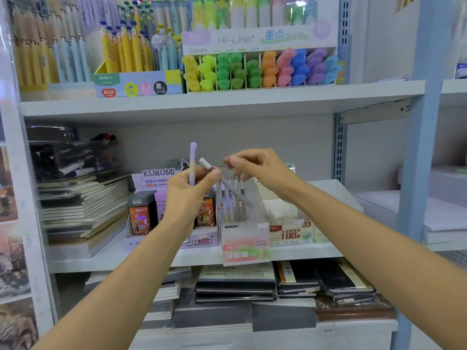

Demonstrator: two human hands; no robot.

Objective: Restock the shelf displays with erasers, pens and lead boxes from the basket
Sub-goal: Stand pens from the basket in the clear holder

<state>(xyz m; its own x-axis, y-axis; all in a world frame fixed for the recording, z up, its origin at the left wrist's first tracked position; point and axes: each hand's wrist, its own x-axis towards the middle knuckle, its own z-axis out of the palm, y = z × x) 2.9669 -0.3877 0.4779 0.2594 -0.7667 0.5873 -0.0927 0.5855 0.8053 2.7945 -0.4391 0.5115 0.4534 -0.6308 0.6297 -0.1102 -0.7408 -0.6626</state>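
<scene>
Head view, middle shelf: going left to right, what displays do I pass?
Notebook stack → KUROMI lead display → clear Fruit Soda pen box → 2B lead box display. The left hand, gripping a purple pen, and the right hand overlap the middle, so are left out.

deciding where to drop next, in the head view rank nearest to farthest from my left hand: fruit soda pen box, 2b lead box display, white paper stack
From the left hand, which grips two pens:
1. Fruit Soda pen box, just to its right.
2. 2B lead box display, further right, same shelf.
3. White paper stack, far right, next bay.
</scene>
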